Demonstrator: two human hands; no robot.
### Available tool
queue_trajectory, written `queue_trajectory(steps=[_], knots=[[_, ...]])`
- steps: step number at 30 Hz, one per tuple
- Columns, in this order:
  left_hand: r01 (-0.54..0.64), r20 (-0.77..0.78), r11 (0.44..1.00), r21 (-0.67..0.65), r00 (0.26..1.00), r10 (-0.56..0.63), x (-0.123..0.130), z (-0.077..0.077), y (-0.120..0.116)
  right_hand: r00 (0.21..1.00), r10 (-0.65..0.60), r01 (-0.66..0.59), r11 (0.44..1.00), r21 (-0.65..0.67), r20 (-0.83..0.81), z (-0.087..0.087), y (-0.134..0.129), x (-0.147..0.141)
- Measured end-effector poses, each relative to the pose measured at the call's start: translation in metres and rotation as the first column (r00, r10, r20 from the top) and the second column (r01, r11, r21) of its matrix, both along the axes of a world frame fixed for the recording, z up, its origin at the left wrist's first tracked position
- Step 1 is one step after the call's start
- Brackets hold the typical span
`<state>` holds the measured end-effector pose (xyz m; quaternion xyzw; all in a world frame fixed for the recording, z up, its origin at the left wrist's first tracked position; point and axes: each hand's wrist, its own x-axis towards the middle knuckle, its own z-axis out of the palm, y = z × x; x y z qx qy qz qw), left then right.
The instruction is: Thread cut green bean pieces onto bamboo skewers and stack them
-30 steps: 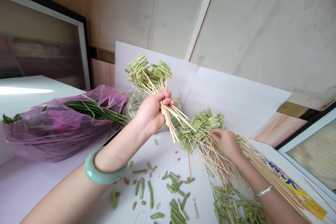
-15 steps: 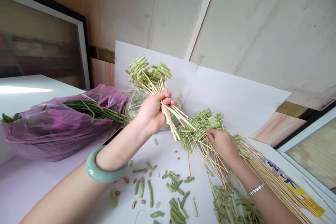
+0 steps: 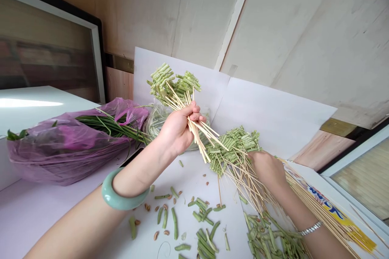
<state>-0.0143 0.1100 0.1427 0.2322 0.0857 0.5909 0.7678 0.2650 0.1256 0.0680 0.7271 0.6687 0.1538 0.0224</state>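
My left hand point(image 3: 182, 125) is closed around a bundle of thin wooden skewers. Cut green bean pieces point(image 3: 174, 83) are threaded in rows on the skewers' far ends, above the hand. At the right, my right hand point(image 3: 267, 168) is beside a pile of more bean skewers point(image 3: 234, 147), over their bare stick ends. Its fingertips are hidden behind the back of the hand, so what they hold, if anything, does not show.
A purple plastic bag point(image 3: 67, 149) with long green stems lies at the left, a clear bag point(image 3: 156, 119) behind my left hand. Loose bean pieces point(image 3: 174, 223) and brown beans dot the white surface. Bare skewers point(image 3: 322, 206) lie on yellow packaging at the right.
My right hand has moved a little to the right along the pile, and its fingertips have gone out of sight. My left hand has barely moved with its bundle.
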Motion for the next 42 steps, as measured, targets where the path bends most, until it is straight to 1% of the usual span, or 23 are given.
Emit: queue_trajectory(steps=[3,5,7,9,11,14,16,19,22,25,29,32,38,42], knots=[[0.018,0.004,1.000,-0.016,1.000,-0.018,0.000,0.003,-0.003,0.996,0.011,-0.006,0.998,0.056,-0.091,0.010,0.000,0.006],[0.011,0.026,0.999,-0.039,1.000,-0.010,0.001,0.006,-0.005,0.985,0.057,-0.044,0.996,0.079,-0.163,0.014,0.000,0.006],[-0.024,0.046,0.997,-0.076,0.999,0.027,0.002,0.009,-0.007,0.964,0.121,-0.105,0.991,0.083,-0.236,0.014,-0.001,0.001],[-0.053,0.054,0.993,-0.106,0.997,0.059,0.003,0.010,-0.007,0.936,0.172,-0.158,0.985,0.073,-0.305,0.010,-0.003,-0.009],[-0.062,0.052,0.991,-0.118,0.996,0.069,0.003,0.011,-0.008,0.908,0.199,-0.194,0.980,0.050,-0.369,0.002,-0.004,-0.021],[-0.059,0.044,0.991,-0.117,0.997,0.064,0.003,0.011,-0.008,0.872,0.194,-0.227,0.974,-0.019,-0.448,-0.013,-0.006,-0.040],[-0.060,0.039,0.992,-0.110,0.997,0.064,0.002,0.011,-0.008,0.863,0.175,-0.230,0.971,-0.060,-0.474,-0.023,-0.006,-0.050],[-0.061,0.039,0.993,-0.100,0.997,0.065,0.002,0.010,-0.007,0.867,0.171,-0.219,0.975,-0.049,-0.469,-0.034,-0.006,-0.061],[-0.066,0.050,0.993,-0.098,0.996,0.071,0.002,0.010,-0.006,0.872,0.193,-0.211,0.977,0.009,-0.450,-0.037,-0.004,-0.066],[-0.067,0.055,0.991,-0.113,0.996,0.073,0.002,0.012,-0.007,0.877,0.203,-0.197,0.979,0.061,-0.436,-0.031,-0.001,-0.064],[-0.065,0.062,0.991,-0.115,0.995,0.073,0.001,0.014,-0.009,0.891,0.178,-0.148,0.984,0.104,-0.419,-0.022,0.007,-0.056],[-0.075,0.051,0.990,-0.117,0.995,0.082,0.001,0.015,-0.009,0.898,0.157,-0.128,0.987,0.096,-0.412,-0.024,0.013,-0.052],[-0.080,0.058,0.992,-0.101,0.995,0.086,0.001,0.013,-0.008,0.906,0.139,-0.132,0.990,0.047,-0.400,-0.037,0.017,-0.049],[-0.079,0.053,0.992,-0.100,0.995,0.085,0.001,0.011,-0.007,0.915,0.138,-0.141,0.990,0.021,-0.378,-0.035,0.014,-0.045]])
